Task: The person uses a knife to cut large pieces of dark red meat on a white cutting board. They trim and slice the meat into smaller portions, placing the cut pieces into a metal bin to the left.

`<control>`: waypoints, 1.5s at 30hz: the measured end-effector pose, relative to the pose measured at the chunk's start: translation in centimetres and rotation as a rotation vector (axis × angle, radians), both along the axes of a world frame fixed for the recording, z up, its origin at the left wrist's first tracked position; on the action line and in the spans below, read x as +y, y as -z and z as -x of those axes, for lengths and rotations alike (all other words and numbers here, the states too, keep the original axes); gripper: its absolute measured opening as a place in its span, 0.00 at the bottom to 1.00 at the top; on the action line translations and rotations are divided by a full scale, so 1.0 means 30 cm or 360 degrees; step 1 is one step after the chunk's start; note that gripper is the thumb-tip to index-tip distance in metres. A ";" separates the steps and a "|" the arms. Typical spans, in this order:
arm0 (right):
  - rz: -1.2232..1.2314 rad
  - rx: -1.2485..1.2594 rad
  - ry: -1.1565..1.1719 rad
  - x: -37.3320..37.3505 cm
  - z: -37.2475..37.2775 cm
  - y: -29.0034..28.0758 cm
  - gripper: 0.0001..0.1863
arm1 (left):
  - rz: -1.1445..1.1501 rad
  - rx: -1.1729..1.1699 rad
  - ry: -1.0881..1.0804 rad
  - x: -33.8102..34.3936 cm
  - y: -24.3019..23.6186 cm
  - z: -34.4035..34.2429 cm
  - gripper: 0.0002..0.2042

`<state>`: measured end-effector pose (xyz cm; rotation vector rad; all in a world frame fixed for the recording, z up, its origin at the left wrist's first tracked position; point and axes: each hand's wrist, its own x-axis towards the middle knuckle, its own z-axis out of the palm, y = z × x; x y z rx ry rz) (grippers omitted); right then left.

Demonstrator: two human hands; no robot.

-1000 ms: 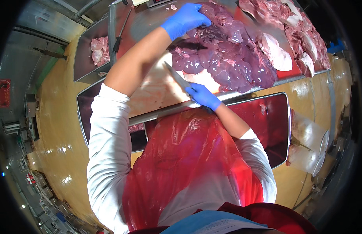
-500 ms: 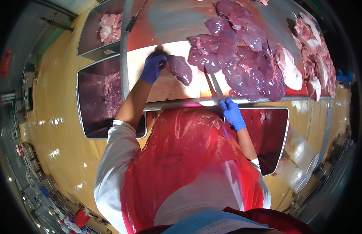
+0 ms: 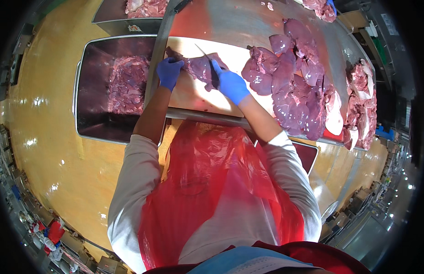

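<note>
My left hand point(image 3: 170, 72), in a blue glove, is closed on the left end of a dark red-purple piece of liver point(image 3: 199, 68). The liver lies on a white cutting board point(image 3: 193, 100) at the table's near left corner. My right hand point(image 3: 231, 85), also gloved, grips a knife point(image 3: 205, 53) with the index finger stretched forward. Its blade points up and left across the liver's right part; the handle is mostly hidden in the hand. Right of the board lies a pile of glossy livers point(image 3: 289, 86).
A steel bin point(image 3: 91, 123) holding liver scraps stands left of the table, and another bin point(image 3: 111, 25) with pale meat lies beyond. A black knife handle point(image 3: 181, 6) rests at the far left edge. Pinkish meat point(image 3: 360, 105) lies at the right.
My right hand has come from the table's near edge up to the liver, bringing the knife over it. The liver, held up before, now lies on the board. The view has shifted.
</note>
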<state>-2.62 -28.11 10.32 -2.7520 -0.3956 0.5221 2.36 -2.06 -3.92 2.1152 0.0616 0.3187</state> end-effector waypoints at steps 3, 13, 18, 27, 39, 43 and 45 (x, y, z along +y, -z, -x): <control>-0.0016 -0.0006 0.0008 0.024 -0.031 0.043 0.46 | 0.0015 0.0265 -0.0119 -0.056 -0.144 -0.012 0.13; 0.0230 0.0170 -0.0025 -0.456 0.619 0.007 0.40 | 0.0720 0.0421 -0.0286 -0.001 -0.102 -0.006 0.08; 0.0427 0.0251 0.0038 -0.385 0.631 -0.079 0.42 | 0.1208 0.0474 -0.0214 -0.001 -0.135 0.014 0.04; -0.0339 -0.0203 -0.0041 0.133 -0.027 0.263 0.37 | 0.1063 0.0253 -0.0137 -0.049 -0.342 0.054 0.06; 0.0336 0.0380 -0.0021 -0.469 0.651 -0.068 0.42 | 0.0823 0.0235 -0.0725 0.325 -0.017 0.014 0.07; -0.0261 -0.0086 0.0351 -0.606 0.877 0.062 0.41 | 0.0731 -0.0008 -0.0541 0.339 -0.127 0.069 0.11; -0.0459 -0.0395 0.0611 -0.529 0.864 0.065 0.40 | 0.0274 -0.0146 -0.0038 0.108 -0.204 0.087 0.14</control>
